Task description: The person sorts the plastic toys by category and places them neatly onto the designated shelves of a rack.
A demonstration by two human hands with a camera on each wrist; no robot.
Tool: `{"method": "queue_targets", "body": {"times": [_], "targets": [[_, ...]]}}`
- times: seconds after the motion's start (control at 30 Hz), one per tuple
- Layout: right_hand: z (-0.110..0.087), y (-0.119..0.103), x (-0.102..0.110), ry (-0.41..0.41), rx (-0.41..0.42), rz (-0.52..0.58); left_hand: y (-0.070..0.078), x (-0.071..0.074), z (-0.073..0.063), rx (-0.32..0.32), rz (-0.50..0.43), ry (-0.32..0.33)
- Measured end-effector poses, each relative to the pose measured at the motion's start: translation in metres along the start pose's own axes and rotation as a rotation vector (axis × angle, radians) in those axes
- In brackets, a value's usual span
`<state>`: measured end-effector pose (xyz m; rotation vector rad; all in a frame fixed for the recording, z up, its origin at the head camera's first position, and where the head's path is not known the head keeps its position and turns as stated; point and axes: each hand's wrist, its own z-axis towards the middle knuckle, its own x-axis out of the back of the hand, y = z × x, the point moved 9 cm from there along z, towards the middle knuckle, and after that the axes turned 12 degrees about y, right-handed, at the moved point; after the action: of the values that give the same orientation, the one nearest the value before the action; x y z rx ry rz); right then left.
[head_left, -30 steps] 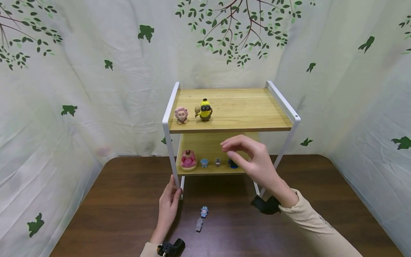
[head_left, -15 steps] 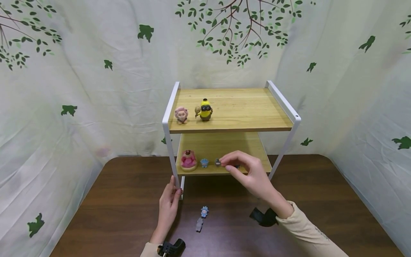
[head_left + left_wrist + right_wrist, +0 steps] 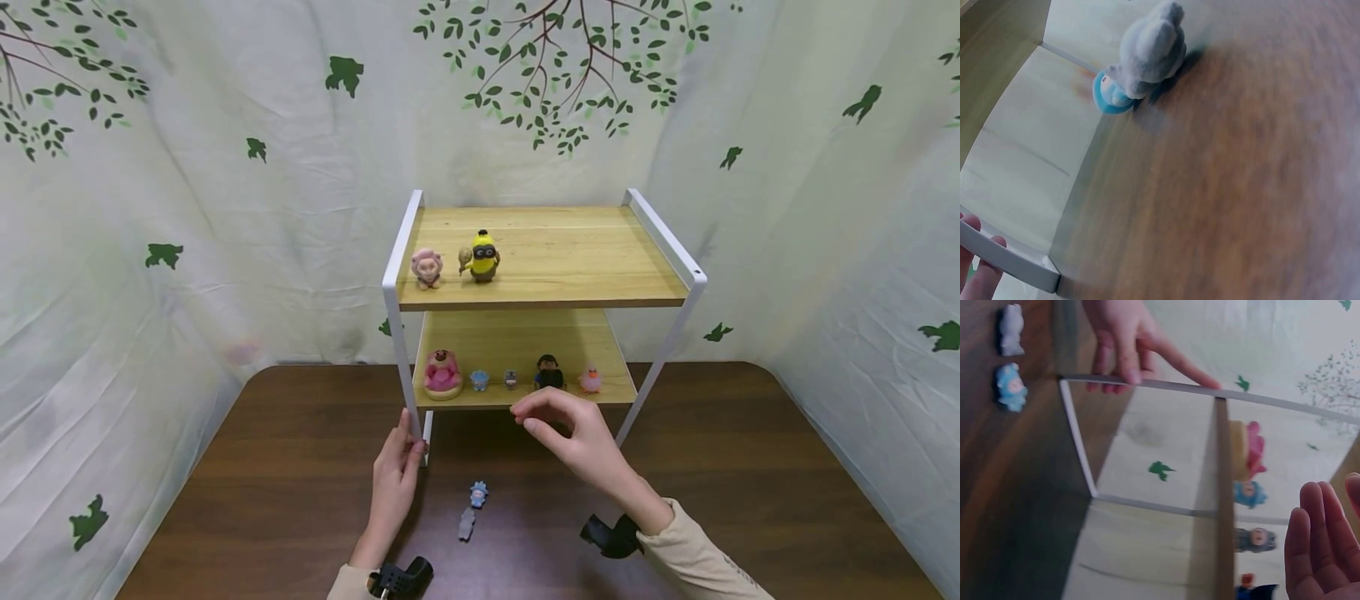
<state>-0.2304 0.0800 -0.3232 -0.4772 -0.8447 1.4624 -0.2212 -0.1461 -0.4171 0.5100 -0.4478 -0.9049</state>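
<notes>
My left hand [image 3: 393, 483] grips the front left leg [image 3: 400, 354] of a two-tier shelf, thumb and fingers on either side of the white bar. In the left wrist view, its fingers [image 3: 984, 278] show at the bar. My right hand [image 3: 576, 440] hovers before the lower board's front edge, fingers loosely bent and holding nothing. Just behind it on the lower board [image 3: 517, 333] stand a dark-haired figurine [image 3: 550, 373] and a pink duck figurine [image 3: 591, 379]. Left of them are a small grey figurine [image 3: 511, 379], a blue one [image 3: 479, 380] and a pink bear [image 3: 442, 373].
On the upper board [image 3: 577, 250] stand a pink figurine [image 3: 427, 268] and a yellow Minion figurine [image 3: 483, 257]. A blue figurine [image 3: 478, 494] and a grey one [image 3: 467, 525] lie on the brown table [image 3: 285, 500] before the shelf. Leaf-printed cloth [image 3: 247, 292] hangs around the table.
My right hand has dropped from in front of the lower board to below its front edge, uncovering the dark-haired figurine and the pink duck. The left hand keeps its place on the leg.
</notes>
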Motion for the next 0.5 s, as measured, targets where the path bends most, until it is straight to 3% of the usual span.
{"method": "queue_targets", "body": {"times": [0.07,0.33,0.5], "targets": [[-0.004,0.004,-0.002,-0.002,-0.016,-0.012,-0.003,-0.001,-0.001,0.005,0.005,-0.005],[-0.012,-0.003,-0.012,-0.019,-0.102,-0.028,-0.038,-0.007,-0.016,-0.007,0.022,-0.003],[-0.023,0.022,-0.016,-0.016,-0.123,-0.037,-0.041,-0.008,-0.017,-0.012,0.022,-0.015]]}}
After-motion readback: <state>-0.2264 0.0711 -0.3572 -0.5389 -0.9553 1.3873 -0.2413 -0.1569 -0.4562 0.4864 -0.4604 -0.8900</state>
